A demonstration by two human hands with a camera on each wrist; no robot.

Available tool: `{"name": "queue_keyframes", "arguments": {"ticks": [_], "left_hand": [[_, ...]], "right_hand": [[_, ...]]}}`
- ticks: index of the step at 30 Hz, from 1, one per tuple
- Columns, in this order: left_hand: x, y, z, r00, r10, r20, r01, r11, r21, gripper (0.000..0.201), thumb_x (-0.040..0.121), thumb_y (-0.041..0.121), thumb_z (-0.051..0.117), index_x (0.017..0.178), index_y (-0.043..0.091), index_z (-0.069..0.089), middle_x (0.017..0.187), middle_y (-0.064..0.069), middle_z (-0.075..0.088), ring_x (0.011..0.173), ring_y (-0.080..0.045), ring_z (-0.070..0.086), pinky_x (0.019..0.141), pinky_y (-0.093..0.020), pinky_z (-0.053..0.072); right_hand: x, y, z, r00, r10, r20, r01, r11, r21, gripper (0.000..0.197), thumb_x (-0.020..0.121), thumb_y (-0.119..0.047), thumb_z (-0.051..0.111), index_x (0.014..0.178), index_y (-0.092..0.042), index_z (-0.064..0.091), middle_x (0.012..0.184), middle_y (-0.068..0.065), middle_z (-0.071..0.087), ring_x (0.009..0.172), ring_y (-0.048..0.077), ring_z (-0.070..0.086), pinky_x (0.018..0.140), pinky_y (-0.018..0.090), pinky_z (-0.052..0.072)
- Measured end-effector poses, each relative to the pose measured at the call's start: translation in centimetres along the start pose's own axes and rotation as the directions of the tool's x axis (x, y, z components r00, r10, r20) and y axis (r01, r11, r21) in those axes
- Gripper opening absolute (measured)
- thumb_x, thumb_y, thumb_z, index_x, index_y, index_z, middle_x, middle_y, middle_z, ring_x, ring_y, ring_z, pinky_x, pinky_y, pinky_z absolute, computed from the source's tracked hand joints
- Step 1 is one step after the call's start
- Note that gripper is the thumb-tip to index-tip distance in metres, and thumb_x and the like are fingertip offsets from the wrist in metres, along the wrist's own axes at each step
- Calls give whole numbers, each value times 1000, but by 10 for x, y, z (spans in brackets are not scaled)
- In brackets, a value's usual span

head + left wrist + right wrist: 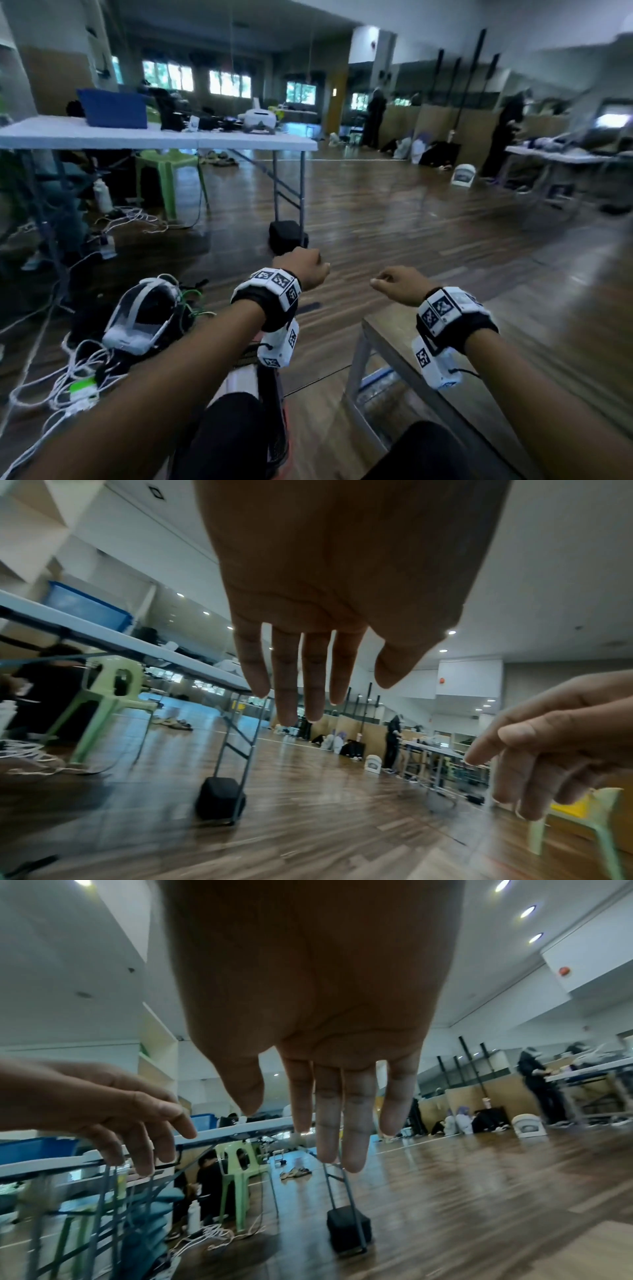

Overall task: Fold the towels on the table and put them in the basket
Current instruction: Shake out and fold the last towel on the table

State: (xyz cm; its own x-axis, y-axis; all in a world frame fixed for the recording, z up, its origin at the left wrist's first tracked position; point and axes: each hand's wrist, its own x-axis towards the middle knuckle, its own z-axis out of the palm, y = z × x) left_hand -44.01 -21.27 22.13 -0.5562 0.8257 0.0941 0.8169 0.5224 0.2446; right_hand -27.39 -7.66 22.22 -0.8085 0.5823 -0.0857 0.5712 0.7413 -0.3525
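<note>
No towel and no basket shows in any view. Both my hands are held out in the air over the wooden floor, with nothing in them. My left hand [308, 267] hangs with its fingers relaxed and pointing down and away; in the left wrist view the left hand [339, 691] has its fingers straight and slightly spread. My right hand [394, 279] floats a little to the right of it, also empty, and the right hand [298, 1123] shows loose, straight fingers. Each wrist view also catches the other hand at its edge.
The corner of a brown table [387, 337] lies under my right forearm. Ahead to the left stands a white folding table [154, 138] with a blue bin [113, 108], a green chair [171, 171] beneath it and a black box [286, 236] by its leg. A headset [144, 318] and cables lie on the floor.
</note>
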Motion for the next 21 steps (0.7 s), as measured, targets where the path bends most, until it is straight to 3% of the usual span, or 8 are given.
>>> {"name": "queue_keyframes", "arguments": {"ticks": [3,6,9,11,15,19,21], "left_hand": [[5,41,9,994,111,9,-111,994,-10,42,92,47,41,104,13,63,113,-11,64,106,-30,59,85,-36,46],[4,83,26,971,237,36,-236,971,-25,40,91,47,44,103,14,64,113,-9,66,106,-29,60,85,-34,46],[5,126,44,935,347,75,-342,937,-78,34,90,46,45,101,18,61,113,-7,65,106,-28,59,84,-35,45],[2,156,55,899,428,90,-418,902,-108,35,90,48,45,104,19,60,112,-6,65,106,-28,59,85,-35,46],[-11,219,74,808,579,114,-561,814,-151,38,93,46,44,108,15,59,113,-7,65,107,-27,58,83,-32,43],[-34,283,96,718,681,145,-659,731,-176,37,91,51,43,104,21,58,107,-3,65,99,-26,59,81,-35,48],[-52,312,107,662,731,162,-708,682,-185,37,91,51,42,106,21,58,106,-2,64,95,-25,59,74,-33,47]], "right_hand": [[-31,32,-13,992,115,-59,-114,993,18,36,94,-42,48,107,-12,63,107,8,66,98,26,61,86,36,48],[-72,66,-20,970,220,-101,-215,975,56,30,94,-41,48,102,-15,62,94,1,60,93,23,60,85,35,46],[-118,98,-23,926,353,-133,-349,936,54,35,94,-42,48,110,-14,62,102,2,61,99,22,59,87,33,46],[-146,122,-24,895,421,-147,-417,907,61,35,93,-42,49,109,-13,63,106,3,63,98,23,59,88,34,47],[-212,159,-30,836,515,-186,-503,857,112,22,93,-37,51,92,-18,62,95,4,61,87,18,55,75,27,41],[-277,189,-28,745,624,-237,-596,781,185,31,94,-30,52,104,-4,67,107,11,66,92,23,58,73,24,36],[-309,204,-23,700,674,-234,-640,738,212,31,95,-31,51,103,-6,68,101,8,67,90,23,59,73,26,38]]}}
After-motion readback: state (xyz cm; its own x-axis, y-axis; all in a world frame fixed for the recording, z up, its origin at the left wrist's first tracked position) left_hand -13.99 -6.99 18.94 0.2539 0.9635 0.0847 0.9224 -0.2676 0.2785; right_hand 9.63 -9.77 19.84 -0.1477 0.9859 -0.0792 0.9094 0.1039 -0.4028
